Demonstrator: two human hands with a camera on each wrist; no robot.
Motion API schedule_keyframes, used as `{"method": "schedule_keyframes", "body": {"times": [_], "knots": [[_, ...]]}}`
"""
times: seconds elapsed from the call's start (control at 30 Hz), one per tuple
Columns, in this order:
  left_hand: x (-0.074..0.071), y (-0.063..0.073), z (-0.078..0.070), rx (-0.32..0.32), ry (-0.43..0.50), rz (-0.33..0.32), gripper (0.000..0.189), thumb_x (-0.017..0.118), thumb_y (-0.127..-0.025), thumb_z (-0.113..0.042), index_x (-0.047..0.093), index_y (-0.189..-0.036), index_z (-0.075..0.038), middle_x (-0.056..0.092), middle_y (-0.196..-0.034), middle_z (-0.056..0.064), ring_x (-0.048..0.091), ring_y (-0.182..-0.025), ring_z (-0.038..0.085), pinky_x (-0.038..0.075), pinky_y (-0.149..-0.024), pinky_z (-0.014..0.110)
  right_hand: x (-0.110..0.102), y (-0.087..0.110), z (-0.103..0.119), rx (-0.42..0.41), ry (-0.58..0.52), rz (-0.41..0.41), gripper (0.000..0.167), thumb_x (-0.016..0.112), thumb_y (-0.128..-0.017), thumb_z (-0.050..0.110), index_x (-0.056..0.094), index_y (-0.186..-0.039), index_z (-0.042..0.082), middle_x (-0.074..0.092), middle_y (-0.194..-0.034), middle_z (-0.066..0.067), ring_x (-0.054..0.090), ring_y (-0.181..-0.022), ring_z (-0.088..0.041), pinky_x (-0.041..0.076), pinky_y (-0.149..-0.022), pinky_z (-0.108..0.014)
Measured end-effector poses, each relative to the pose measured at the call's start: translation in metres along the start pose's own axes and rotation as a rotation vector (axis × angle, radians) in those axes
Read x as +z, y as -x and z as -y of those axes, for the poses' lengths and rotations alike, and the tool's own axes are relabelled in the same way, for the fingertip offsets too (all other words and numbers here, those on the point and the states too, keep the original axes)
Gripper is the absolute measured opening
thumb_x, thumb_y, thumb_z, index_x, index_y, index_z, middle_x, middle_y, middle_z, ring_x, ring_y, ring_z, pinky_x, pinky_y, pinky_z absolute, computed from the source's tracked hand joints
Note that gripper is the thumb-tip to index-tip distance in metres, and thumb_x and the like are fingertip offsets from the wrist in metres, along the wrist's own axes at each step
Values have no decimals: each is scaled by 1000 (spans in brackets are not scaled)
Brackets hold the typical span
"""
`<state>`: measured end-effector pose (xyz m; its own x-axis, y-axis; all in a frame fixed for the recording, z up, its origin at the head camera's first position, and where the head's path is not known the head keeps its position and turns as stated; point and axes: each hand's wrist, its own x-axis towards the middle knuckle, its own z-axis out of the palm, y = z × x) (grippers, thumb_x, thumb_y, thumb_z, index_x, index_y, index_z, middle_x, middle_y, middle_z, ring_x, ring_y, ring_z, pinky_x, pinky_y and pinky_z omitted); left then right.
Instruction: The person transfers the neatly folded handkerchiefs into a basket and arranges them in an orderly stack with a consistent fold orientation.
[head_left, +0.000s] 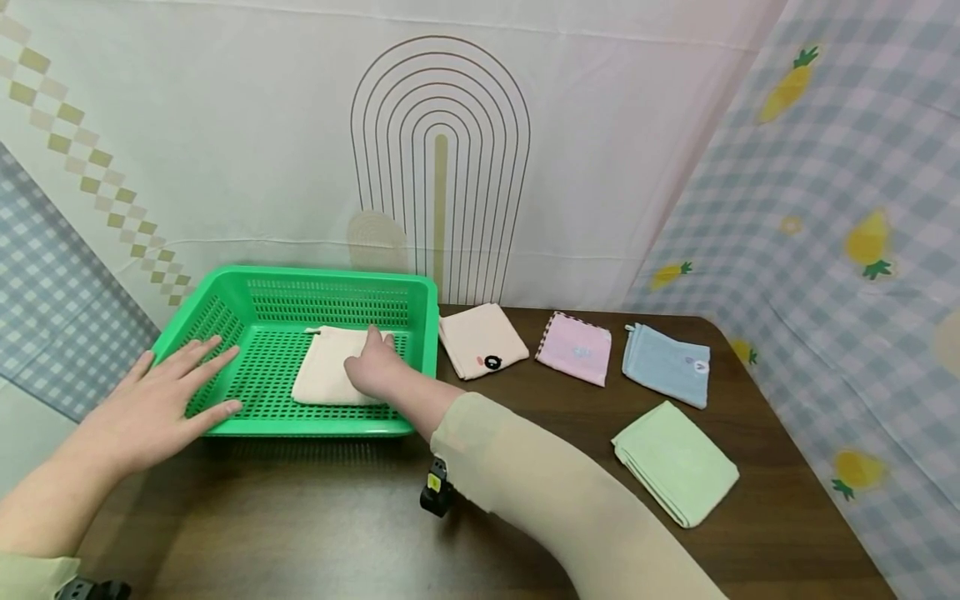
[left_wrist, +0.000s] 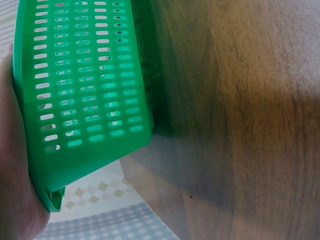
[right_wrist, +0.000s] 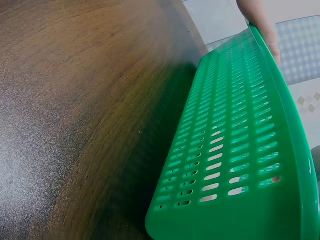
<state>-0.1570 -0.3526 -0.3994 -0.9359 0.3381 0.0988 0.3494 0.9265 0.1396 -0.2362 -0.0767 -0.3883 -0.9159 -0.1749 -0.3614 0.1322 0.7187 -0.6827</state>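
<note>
A green perforated basket (head_left: pixel 322 427) stands on the dark wooden table. My left hand (head_left: pixel 161 400) rests with spread, straight fingers over the basket's front left corner; its edge shows beside the rim in the left wrist view. Inside the basket a cream folded cloth (head_left: pixel 322 375) lies flat, a small loop at its far left corner. My right hand (head_left: pixel 375 367) reaches over the front wall and touches the right part of this cloth. Its fingertips are partly hidden, so whether they pinch the fabric is unclear. The right wrist view mostly shows the basket's outer wall (right_wrist: pixel 240 215).
Right of the basket lie a cream cloth with a dark round mark (head_left: pixel 480 337), a pink cloth (head_left: pixel 576 350), a light blue cloth (head_left: pixel 663 362) and a green cloth (head_left: pixel 675 462), all folded. Patterned fabric (head_left: pixel 600 150) hangs behind the table and along its sides.
</note>
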Motion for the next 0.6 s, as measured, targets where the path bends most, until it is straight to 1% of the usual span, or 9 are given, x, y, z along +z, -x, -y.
{"method": "schedule_keyframes", "body": {"times": [0.2, 0.33, 0.5, 0.6], "knots": [[0, 0, 1, 16, -10, -8, 81, 56, -97, -52, 15, -161, -23, 17, -164, 17, 18, -147, 44, -20, -115, 54, -3, 2, -4, -61, -39, -14, 72, 52, -101, 38, 16, -160, 15, 15, -165, -8, 23, -149, -23, 30, -118, -38], [1, -1, 2, 19, -13, -6, 82, 56, -97, -52, 15, -161, -23, 18, -163, 18, 18, -147, 44, -20, -115, 55, -5, 4, -6, -122, -36, -19, 73, 51, -101, 43, 18, -160, 14, 21, -164, -7, 24, -149, -22, 29, -118, -39], [2, -1, 3, 18, -12, -2, 82, 56, -97, -52, 15, -161, -23, 18, -163, 18, 18, -147, 45, -21, -114, 56, -6, 11, -8, -205, -11, -6, 70, 45, -104, 47, 20, -159, 13, 26, -162, -4, 26, -148, -20, 29, -118, -39], [3, 0, 3, 17, -10, -3, 82, 57, -97, -51, 15, -161, -23, 18, -163, 18, 19, -146, 45, -22, -114, 55, -5, 14, -9, -247, 24, -19, 68, 39, -104, 50, 21, -159, 14, 26, -162, -2, 25, -148, -18, 28, -119, -38]]}}
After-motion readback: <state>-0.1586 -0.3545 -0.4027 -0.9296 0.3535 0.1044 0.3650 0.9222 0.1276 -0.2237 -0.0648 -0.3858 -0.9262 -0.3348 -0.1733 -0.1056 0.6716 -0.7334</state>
